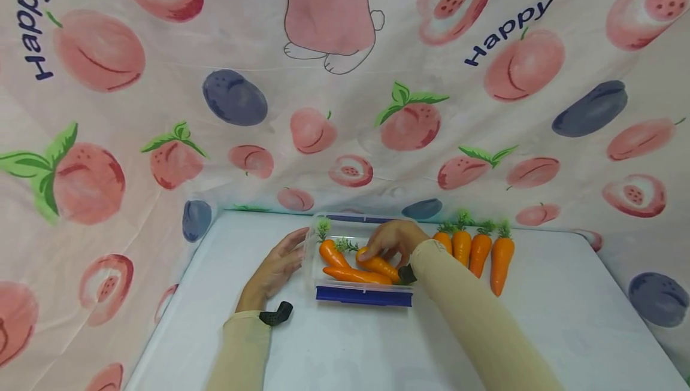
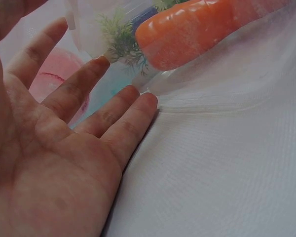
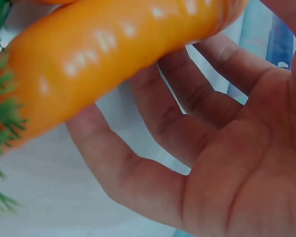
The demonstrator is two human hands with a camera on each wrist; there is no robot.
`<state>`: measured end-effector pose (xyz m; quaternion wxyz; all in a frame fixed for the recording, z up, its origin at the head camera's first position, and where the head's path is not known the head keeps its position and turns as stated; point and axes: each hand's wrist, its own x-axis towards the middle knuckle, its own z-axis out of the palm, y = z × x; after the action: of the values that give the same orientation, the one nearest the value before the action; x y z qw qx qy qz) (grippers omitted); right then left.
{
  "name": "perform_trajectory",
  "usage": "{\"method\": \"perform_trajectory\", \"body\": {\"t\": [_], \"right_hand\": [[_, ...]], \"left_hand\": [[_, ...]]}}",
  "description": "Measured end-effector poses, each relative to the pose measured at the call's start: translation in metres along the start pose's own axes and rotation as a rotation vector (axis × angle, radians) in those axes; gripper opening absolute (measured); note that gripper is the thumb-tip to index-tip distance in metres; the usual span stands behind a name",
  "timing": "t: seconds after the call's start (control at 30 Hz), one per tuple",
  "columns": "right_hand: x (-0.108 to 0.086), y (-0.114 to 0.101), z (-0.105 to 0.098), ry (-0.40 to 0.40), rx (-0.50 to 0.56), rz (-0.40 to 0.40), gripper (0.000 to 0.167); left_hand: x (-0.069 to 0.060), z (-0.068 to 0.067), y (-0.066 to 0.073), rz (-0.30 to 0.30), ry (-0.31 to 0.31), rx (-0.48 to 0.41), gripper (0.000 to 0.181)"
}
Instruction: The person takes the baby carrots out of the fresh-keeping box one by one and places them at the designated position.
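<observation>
A clear plastic box with blue clasps (image 1: 363, 296) stands on the table. Inside its right part, my right hand (image 1: 396, 240) holds an orange carrot (image 1: 384, 267) with green leaves. In the right wrist view, the curled fingers of this hand (image 3: 207, 128) lie against the carrot (image 3: 113, 49). Two other carrots lie in the box, one on the left (image 1: 331, 254) and one along the front (image 1: 358, 275). My left hand (image 1: 277, 268) is at the box's left wall, fingers extended. The left wrist view has that hand (image 2: 64, 143) palm visible, beside a carrot (image 2: 187, 34) behind the clear wall.
Several carrots (image 1: 502, 256) lie side by side on the white table (image 1: 560, 307), right of the box, partly behind my right forearm. A fruit-patterned cloth (image 1: 350, 97) hangs behind the table and along its left side.
</observation>
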<state>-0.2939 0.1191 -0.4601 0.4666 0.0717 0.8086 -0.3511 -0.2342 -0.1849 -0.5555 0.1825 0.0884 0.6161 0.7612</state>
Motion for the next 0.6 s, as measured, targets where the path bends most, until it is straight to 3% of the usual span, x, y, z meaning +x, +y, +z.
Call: {"method": "perform_trajectory", "body": {"t": [0.37, 0.6], "right_hand": [[0.002, -0.0014, -0.0016, 0.005, -0.036, -0.001, 0.063], [-0.0001, -0.0026, -0.0045, -0.041, -0.074, -0.022, 0.064]], "left_hand": [[0.0003, 0.0012, 0.0021, -0.001, -0.002, 0.005, 0.058], [0.0009, 0.0008, 0.0014, -0.001, -0.003, 0.012, 0.058]]}}
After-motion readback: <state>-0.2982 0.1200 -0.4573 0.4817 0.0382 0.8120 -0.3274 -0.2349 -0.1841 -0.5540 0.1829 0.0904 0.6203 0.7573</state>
